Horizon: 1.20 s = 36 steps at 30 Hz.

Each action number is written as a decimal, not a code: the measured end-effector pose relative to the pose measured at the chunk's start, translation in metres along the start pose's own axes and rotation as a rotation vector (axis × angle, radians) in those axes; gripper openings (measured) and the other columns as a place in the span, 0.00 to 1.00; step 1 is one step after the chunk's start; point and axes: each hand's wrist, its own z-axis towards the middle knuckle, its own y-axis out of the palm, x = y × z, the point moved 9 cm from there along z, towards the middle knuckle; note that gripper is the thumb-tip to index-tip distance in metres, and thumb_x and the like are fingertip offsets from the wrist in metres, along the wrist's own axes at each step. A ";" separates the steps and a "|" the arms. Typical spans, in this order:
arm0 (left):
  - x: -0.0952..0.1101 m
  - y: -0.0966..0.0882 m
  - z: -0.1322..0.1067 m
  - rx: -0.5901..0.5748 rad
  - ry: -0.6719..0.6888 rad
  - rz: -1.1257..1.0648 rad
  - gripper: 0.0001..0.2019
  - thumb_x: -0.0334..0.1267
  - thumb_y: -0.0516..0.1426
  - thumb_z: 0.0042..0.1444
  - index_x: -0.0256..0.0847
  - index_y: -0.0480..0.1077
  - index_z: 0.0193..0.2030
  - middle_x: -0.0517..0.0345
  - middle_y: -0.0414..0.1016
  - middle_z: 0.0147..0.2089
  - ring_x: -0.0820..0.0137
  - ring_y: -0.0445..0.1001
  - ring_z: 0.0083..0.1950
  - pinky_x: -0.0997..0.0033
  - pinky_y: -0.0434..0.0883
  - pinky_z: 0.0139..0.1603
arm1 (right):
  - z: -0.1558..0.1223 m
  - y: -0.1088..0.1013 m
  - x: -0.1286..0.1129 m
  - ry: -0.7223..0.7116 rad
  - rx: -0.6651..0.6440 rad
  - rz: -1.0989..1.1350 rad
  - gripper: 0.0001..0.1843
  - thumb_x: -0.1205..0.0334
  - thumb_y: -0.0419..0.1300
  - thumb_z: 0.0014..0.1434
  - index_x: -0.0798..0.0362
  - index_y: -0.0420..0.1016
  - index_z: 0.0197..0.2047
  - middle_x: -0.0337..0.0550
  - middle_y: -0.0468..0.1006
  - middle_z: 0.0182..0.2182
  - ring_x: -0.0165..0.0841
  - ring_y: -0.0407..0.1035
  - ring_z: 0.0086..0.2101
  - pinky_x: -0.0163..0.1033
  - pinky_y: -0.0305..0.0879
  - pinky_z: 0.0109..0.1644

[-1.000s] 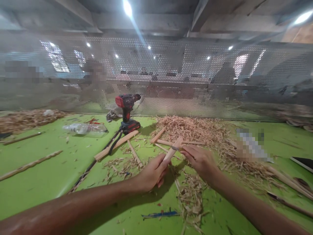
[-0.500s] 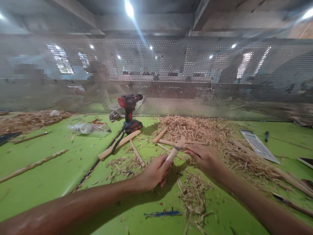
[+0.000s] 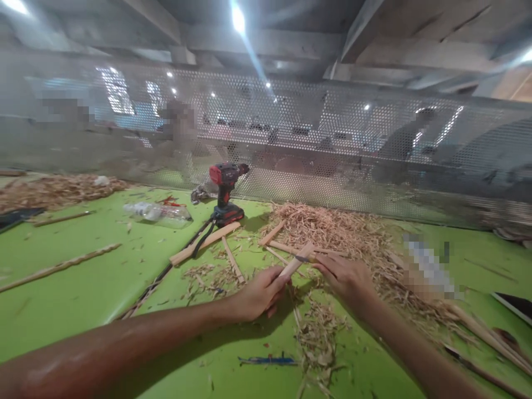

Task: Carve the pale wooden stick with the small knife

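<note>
Low over the green table, my left hand (image 3: 262,293) is closed around the near end of a pale wooden stick (image 3: 292,267), which points up and away to the right. My right hand (image 3: 347,277) is closed on a carving knife (image 3: 301,258); its handle is mostly hidden by the fingers. The short dark blade lies across the stick near its far end, touching the wood. Curled wood shavings (image 3: 319,338) lie on the table below and between my hands.
A red and black cordless drill (image 3: 225,191) stands beyond my left hand, near a flat wooden piece (image 3: 203,244). A clear plastic bottle (image 3: 160,213) lies left of it. A big shavings heap (image 3: 324,224) lies before the perforated metal screen (image 3: 291,149). A phone-like dark slab (image 3: 515,306) lies far right.
The view has tilted and shifted slightly. The knife blade sits a little lower along the stick, closer to my left hand. Both hands keep their hold.
</note>
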 end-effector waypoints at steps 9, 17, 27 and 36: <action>-0.001 -0.005 0.008 0.002 0.043 -0.036 0.20 0.59 0.55 0.58 0.42 0.62 0.36 0.75 0.51 0.16 0.79 0.49 0.14 0.78 0.59 0.14 | 0.006 0.001 -0.001 -0.023 0.015 -0.030 0.20 0.51 0.50 0.71 0.48 0.83 0.47 0.42 0.84 0.42 0.37 0.80 0.35 0.37 0.69 0.28; 0.006 -0.004 0.003 0.023 0.016 -0.006 0.15 0.53 0.53 0.63 0.43 0.62 0.35 0.73 0.52 0.18 0.79 0.51 0.14 0.77 0.58 0.16 | 0.002 0.004 0.021 0.059 0.009 0.014 0.22 0.50 0.49 0.71 0.49 0.83 0.47 0.46 0.84 0.40 0.40 0.80 0.34 0.41 0.72 0.28; 0.011 -0.001 -0.007 0.020 0.017 -0.075 0.14 0.51 0.53 0.64 0.43 0.61 0.35 0.72 0.54 0.18 0.78 0.52 0.16 0.74 0.62 0.18 | -0.007 -0.011 0.098 0.420 0.196 0.206 0.23 0.44 0.54 0.65 0.51 0.84 0.43 0.50 0.84 0.39 0.46 0.79 0.38 0.50 0.76 0.43; 0.003 -0.002 -0.003 0.040 0.047 -0.151 0.24 0.64 0.55 0.56 0.44 0.59 0.34 0.74 0.51 0.18 0.80 0.48 0.16 0.78 0.61 0.16 | -0.001 0.000 0.012 0.137 0.082 0.282 0.17 0.57 0.51 0.67 0.39 0.80 0.50 0.39 0.84 0.44 0.43 0.80 0.41 0.49 0.80 0.41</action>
